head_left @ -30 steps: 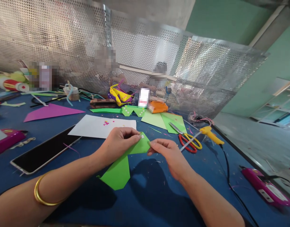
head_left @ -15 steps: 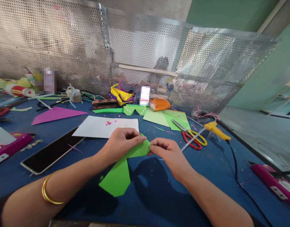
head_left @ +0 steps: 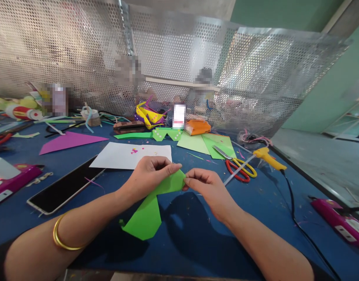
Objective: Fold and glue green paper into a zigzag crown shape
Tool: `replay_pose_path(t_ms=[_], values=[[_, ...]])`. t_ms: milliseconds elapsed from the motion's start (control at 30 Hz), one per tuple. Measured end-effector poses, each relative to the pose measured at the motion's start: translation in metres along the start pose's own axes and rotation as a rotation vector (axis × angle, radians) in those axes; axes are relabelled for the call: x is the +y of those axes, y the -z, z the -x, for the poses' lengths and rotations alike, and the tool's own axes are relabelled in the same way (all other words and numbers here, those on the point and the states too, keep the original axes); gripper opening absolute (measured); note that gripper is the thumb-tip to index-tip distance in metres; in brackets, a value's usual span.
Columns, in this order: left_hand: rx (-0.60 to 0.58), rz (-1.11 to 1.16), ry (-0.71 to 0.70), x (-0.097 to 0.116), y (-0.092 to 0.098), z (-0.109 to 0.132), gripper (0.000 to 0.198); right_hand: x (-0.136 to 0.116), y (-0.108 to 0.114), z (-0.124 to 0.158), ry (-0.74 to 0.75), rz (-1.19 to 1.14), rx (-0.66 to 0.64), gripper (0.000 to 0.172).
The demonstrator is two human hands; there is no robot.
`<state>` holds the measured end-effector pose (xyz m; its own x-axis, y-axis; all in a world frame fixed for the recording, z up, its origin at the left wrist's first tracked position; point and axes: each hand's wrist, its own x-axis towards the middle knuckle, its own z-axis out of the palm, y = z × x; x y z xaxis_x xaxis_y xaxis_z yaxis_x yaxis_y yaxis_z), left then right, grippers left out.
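A bright green paper cutout (head_left: pixel 144 218), shaped like a pair of large glasses with angular lenses, is held above the blue table. My left hand (head_left: pixel 151 173) grips its upper edge, thumb on the near face. At the cutout's right end, my right hand (head_left: pixel 203 186) pinches the corner between thumb and fingertips. Beyond my hands lies a white sheet (head_left: pixel 118 156) with small pink and yellow bits on it. Finished-looking green paper glasses (head_left: pixel 167 134) with pale dots rest farther back.
Right of my hands are red-and-yellow-handled scissors (head_left: pixel 238 169) on green paper and a yellow glue gun (head_left: pixel 269 159) with a black cord. A phone (head_left: pixel 65 187) lies at left. Magenta power strips (head_left: pixel 340 220) flank both sides. Perforated metal (head_left: pixel 179 47) screens the back.
Both hands keep their hold on the green paper cutout, which has barely shifted. The view has moved very slightly.
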<state>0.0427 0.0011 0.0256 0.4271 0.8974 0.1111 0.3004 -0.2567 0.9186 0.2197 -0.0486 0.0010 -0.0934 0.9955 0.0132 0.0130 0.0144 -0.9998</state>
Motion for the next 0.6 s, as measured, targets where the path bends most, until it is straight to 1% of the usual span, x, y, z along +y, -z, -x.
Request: replay_pose_path(t_ms=[67, 133, 233, 300, 400, 467, 533, 567, 600], values=[[0.023, 0.042, -0.003, 0.0, 0.002, 0.0, 0.045, -0.001, 0.0, 0.0, 0.003, -0.01, 0.006, 0.016], [0.069, 0.102, -0.017, 0.0, 0.004, -0.001, 0.045, -0.001, 0.0, 0.001, 0.002, -0.017, 0.006, 0.016], [0.179, 0.157, -0.011, -0.003, 0.005, -0.005, 0.034, -0.002, 0.0, 0.001, -0.006, -0.012, 0.011, 0.016], [0.224, 0.157, 0.004, -0.006, 0.005, -0.008, 0.028, -0.002, 0.0, 0.001, -0.005, -0.009, 0.017, 0.016], [0.233, 0.183, -0.003, -0.007, 0.005, -0.011, 0.027, -0.001, 0.001, 0.0, 0.002, -0.007, 0.028, 0.015], [0.229, 0.201, -0.005, -0.006, 0.006, -0.011, 0.036, -0.001, 0.001, -0.001, 0.007, -0.008, 0.036, 0.015], [0.214, 0.172, -0.001, -0.004, 0.006, -0.01, 0.049, 0.0, 0.001, -0.001, 0.012, -0.007, 0.036, 0.016], [0.197, 0.14, 0.002, -0.003, 0.006, -0.009, 0.051, 0.0, 0.001, -0.001, 0.011, -0.008, 0.035, 0.016], [0.174, 0.106, 0.006, -0.002, 0.006, -0.009, 0.05, 0.0, 0.001, -0.001, 0.009, -0.008, 0.033, 0.016]])
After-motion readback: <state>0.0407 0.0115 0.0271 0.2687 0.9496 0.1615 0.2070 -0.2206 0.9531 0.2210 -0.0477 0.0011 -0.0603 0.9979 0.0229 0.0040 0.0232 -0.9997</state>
